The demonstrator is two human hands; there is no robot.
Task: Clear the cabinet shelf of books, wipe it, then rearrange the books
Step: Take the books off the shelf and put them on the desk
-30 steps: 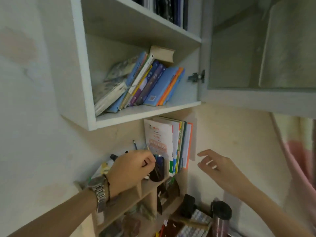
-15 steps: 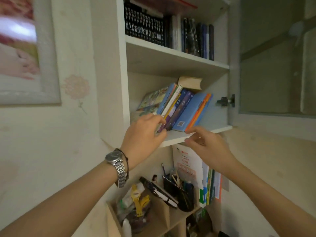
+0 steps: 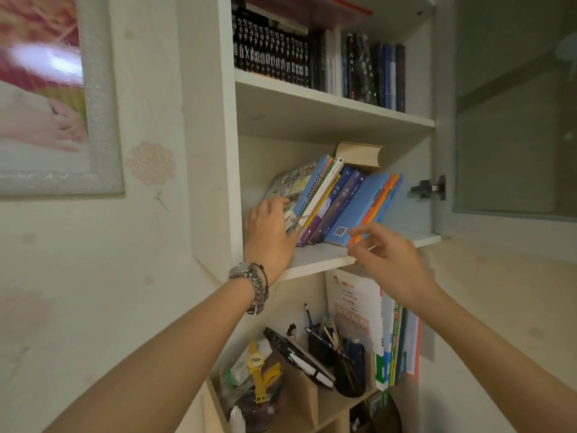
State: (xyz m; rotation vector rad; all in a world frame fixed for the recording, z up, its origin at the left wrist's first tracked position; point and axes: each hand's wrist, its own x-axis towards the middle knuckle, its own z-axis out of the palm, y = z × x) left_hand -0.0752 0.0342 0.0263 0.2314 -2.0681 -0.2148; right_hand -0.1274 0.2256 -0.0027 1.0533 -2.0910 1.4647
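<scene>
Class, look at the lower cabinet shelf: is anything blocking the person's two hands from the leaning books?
Nothing visible does. The cabinet door is open, the left hand already touches the leftmost leaning books, and the right hand is at the shelf edge by the orange ones.

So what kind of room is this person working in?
Probably a home bedroom or study corner. A wall cabinet with its door open holds leaning books, a wooden desk organiser below holds pens and notebooks, and a framed picture hangs on flowered wallpaper.
</scene>
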